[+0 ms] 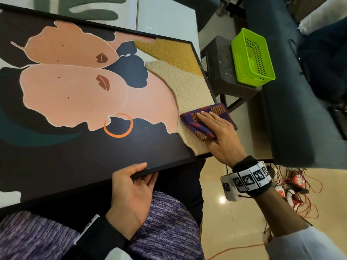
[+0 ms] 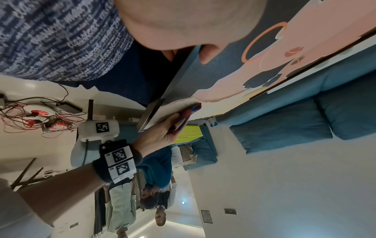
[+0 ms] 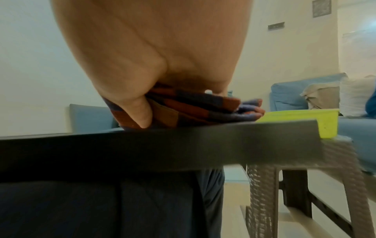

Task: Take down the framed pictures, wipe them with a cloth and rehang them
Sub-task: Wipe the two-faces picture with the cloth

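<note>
head looks down; wrist views close, low; all share cloth (image 1: 204, 119).

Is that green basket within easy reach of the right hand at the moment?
Probably yes: the right hand presses the cloth on the framed picture at its corner nearest the green basket, and nothing stands between them.

The framed picture (image 1: 78, 102) lies flat across the person's lap. The left hand (image 1: 131, 194) grips its near edge, thumb on top. The right hand (image 1: 219, 136) presses a folded checked cloth (image 1: 206, 119) with straight fingers (image 1: 206, 117) on the beige textured corner. A green basket (image 1: 251, 57) stands on a stool (image 1: 221, 72) just beside.
</note>
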Demonstrator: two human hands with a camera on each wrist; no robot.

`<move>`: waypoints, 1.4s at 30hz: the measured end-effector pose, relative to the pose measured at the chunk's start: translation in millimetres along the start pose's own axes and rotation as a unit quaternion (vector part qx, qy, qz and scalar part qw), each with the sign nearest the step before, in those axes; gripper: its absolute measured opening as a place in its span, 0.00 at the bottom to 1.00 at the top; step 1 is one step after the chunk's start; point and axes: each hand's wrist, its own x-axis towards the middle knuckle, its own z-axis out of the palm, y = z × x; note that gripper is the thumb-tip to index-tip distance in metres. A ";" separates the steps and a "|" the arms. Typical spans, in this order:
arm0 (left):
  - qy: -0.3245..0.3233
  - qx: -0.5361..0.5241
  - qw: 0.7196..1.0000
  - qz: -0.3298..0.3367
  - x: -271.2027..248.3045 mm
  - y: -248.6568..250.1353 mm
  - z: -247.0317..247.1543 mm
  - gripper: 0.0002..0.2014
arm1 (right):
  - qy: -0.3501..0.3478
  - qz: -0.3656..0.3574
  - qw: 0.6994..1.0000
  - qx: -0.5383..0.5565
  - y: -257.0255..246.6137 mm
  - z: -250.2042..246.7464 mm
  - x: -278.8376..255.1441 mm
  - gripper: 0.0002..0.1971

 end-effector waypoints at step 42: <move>0.018 -0.018 1.000 -0.001 0.6 5.8 4.7 0.12 | -0.179 -0.113 0.977 -0.030 -0.3 -26.7 97.4 0.42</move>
